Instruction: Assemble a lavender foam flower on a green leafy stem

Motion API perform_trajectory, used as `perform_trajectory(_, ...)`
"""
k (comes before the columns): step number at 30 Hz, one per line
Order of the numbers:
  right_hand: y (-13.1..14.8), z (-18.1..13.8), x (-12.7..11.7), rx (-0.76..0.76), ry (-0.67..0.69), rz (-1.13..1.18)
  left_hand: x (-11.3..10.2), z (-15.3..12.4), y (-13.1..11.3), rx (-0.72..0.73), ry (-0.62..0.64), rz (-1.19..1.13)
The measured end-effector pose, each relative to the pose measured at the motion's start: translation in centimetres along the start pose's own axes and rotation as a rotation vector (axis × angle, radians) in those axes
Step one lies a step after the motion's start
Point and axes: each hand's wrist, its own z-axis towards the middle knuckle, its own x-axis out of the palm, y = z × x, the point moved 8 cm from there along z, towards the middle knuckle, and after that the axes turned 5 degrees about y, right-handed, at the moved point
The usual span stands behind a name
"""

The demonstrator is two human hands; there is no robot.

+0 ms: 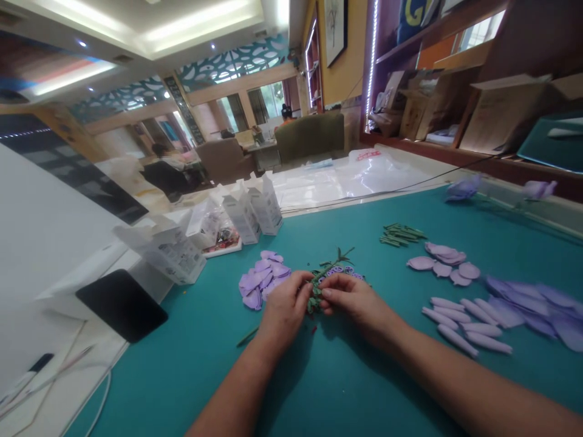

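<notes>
My left hand (288,303) is closed around a green artificial flower stem (328,264), which slants up to the right and ends in thin leaf-like tips. Its lower end sticks out below my left wrist. Close against it, my right hand (348,298) has thumb and forefinger pinched at small green pieces (313,303) beside the stem; exactly what they grip is hidden. Small purple ring-shaped pieces (337,273) lie just behind my fingers, partly covered. Left of my left hand is a pile of lilac petals (262,279).
On the green mat (319,388) at right lie short green sticks (401,234), pale petals (444,261), spindle-shaped lilac buds (469,325) and large purple petals (537,303). White boxes (246,212) and a black tablet-like panel (122,305) stand left. Clear plastic sheeting (346,176) lies behind.
</notes>
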Motion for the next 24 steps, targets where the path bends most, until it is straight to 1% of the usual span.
perform_trajectory(7, 0.0, -0.1, 0.0, -0.013, 0.008, 0.037, 0.4, 0.0, -0.2, 0.017, 0.038, -0.036)
perform_trajectory(14, 0.0, -0.1, 0.1, 0.009, -0.009, 0.078, 0.3, 0.0, -0.7, 0.044, 0.053, -0.049)
perform_trajectory(18, 0.0, -0.1, 0.3, 0.008, 0.003, 0.101, 0.2, -0.3, -1.1, 0.060, 0.056, -0.060)
perform_trajectory(21, 0.2, -0.1, 0.3, 0.006, 0.016, 0.078, 0.2, -0.4, -1.1, 0.063, 0.058, -0.036)
perform_trajectory(24, 0.3, -0.2, 0.2, 0.009, 0.001, 0.039, 0.3, -0.4, -1.1, 0.081, 0.059, -0.020)
